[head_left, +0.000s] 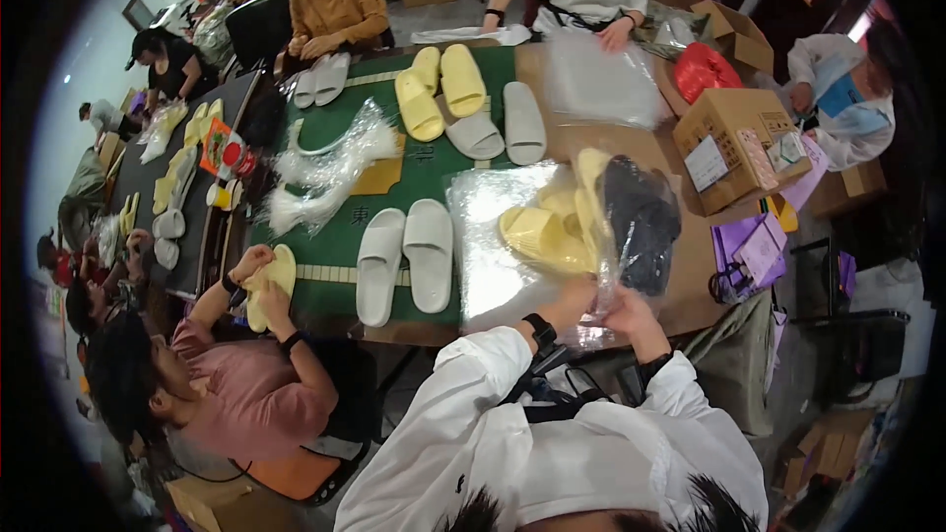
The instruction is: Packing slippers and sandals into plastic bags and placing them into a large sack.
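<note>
Bag: a clear plastic bag [601, 236] stood upright at the table's near edge, at about 5 o'clock on the tabletop, held from below.
Contents: yellow slippers [547, 232] lay inside toward 9 o'clock, a dark slipper pair [641, 222] toward 3 o'clock, the two touching.
Left hand: the left hand [572, 300] was closed on the bag's lower edge, under the yellow slippers.
Right hand: the right hand [626, 315] pinched the film just beside it, fingers narrow.
Handling: the load looked light and soft; the foam would likely flex, and the film seemed thin, slippery and easy to tear. Best taken at the bottom seam or around a slipper's body through the film.
Nearest neighbours: a flat sheet of plastic [488, 236] lay under the bag at 9 o'clock; white slippers [404, 256] sat beyond it on the green mat [325, 241].
Farther out: more yellow slippers [439, 89] and grey slippers [503, 123] at 12 o'clock, a cardboard box [734, 143] at 2 o'clock.
Obstacles: the box and a co-worker's hands [261, 276] at 9 o'clock crowded the sides.
</note>
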`<state>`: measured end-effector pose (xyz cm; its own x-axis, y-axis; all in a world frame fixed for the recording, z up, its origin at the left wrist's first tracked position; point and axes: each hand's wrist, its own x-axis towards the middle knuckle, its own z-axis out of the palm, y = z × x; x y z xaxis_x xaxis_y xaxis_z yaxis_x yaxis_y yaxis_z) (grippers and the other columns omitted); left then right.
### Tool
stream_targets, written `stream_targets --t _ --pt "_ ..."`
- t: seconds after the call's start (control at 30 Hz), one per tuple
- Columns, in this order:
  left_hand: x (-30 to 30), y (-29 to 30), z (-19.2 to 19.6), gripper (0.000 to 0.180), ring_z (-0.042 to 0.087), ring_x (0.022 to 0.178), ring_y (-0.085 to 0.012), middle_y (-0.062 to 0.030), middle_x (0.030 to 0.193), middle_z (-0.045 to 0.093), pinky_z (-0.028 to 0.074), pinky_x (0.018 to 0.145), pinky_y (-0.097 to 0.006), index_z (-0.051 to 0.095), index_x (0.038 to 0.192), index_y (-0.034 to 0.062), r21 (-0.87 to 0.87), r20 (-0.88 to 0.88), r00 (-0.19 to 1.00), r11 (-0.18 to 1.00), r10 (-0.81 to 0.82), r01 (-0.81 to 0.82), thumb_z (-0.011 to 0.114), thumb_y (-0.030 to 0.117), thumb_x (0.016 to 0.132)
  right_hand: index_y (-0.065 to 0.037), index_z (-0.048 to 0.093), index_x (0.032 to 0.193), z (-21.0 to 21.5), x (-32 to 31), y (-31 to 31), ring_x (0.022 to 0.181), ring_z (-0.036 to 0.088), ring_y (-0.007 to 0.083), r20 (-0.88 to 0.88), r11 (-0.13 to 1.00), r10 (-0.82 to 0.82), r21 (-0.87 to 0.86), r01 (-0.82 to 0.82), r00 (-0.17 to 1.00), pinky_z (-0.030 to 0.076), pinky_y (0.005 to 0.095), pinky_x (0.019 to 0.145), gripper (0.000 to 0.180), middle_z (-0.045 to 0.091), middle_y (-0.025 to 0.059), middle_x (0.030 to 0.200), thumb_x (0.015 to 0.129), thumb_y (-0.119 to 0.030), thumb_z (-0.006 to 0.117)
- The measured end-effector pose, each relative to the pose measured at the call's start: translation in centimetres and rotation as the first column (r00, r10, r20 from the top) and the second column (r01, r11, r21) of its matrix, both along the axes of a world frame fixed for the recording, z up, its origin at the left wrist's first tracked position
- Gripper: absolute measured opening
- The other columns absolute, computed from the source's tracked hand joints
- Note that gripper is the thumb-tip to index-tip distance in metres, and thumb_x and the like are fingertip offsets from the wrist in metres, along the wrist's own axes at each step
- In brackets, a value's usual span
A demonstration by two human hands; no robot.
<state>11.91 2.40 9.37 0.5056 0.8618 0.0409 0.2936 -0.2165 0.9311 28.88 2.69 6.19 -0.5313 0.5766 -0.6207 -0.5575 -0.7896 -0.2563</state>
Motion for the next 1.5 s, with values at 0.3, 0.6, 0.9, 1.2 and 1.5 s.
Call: stream_targets --t 0.3,0.6,0.9,1.2,1.5 --pt "-7.2 1.4 -4.3 0.077 0.041 0.114 -0.0264 -0.0225 0.128 0.035 0.035 0.094 -0.037 0.012 0.135 -0.0059 -0.677 0.025 0.559 0.425 0.829 -0.6 0.061 0.015 0.079 -0.001 0.055 0.101 -2.2 1.9 5.3 0.089 0.057 0.0267 0.372 0.912 -0.309 0.378 0.161 0.876 0.046 0.0426 0.073 0.023 0.06 0.0118 0.091 0.086 -0.009 0.04" --pt "-28.6 -2.0 -8.7 0.096 0.043 0.102 -0.0295 -0.0158 0.113 0.039 0.041 0.084 -0.036 0.0 0.134 0.001 -0.976 0.022 -0.079 0.004 0.997 -0.217 0.062 0.043 0.075 0.008 0.046 0.106 12.6 1.2 11.2 0.092 0.055 0.0272 0.648 0.549 -0.662 0.761 -0.346 0.376 0.046 0.035 0.08 0.03 0.055 0.0175 0.101 0.077 0.004 0.041" --pt "-40.0 0.1 -15.5 0.04 0.049 0.099 -0.0285 -0.016 0.1 0.048 0.042 0.089 -0.039 0.041 0.109 -0.0048 -0.965 0.252 -0.354 0.261 0.901 -0.021 0.056 0.023 0.084 0.008 0.046 0.104 22.3 5.0 1.7 0.099 0.051 0.0309 -0.57 0.523 -0.689 0.036 0.851 0.447 0.039 0.0437 0.091 0.022 0.055 0.0208 0.102 0.084 0.001 0.039" --pt "-27.2 6.2 3.0 0.024 0.05 0.097 -0.0221 -0.0136 0.101 0.05 0.044 0.085 -0.033 0.042 0.106 -0.0056 -0.872 0.427 0.088 0.435 0.9 -0.224 0.047 0.009 0.088 0.008 0.049 0.102 21.7 10.9 -16.8 0.099 0.052 0.0268 -0.311 0.156 -0.898 0.431 0.888 0.309 0.04 0.04 0.092 0.018 0.055 0.0187 0.103 0.086 0.001 0.044" --pt "-11.7 8.7 -0.2 0.024 0.047 0.088 -0.0176 -0.0062 0.091 0.047 0.041 0.073 -0.03 0.047 0.102 0.0056 -0.432 0.272 0.767 0.785 0.582 -0.443 0.052 0.008 0.079 0.004 0.052 0.099 21.5 16.1 -33.8 0.093 0.055 0.0258 -0.258 -0.145 -0.966 0.462 0.875 -0.023 0.044 0.0381 0.085 0.017 0.059 0.0169 0.094 0.086 -0.004 0.046"
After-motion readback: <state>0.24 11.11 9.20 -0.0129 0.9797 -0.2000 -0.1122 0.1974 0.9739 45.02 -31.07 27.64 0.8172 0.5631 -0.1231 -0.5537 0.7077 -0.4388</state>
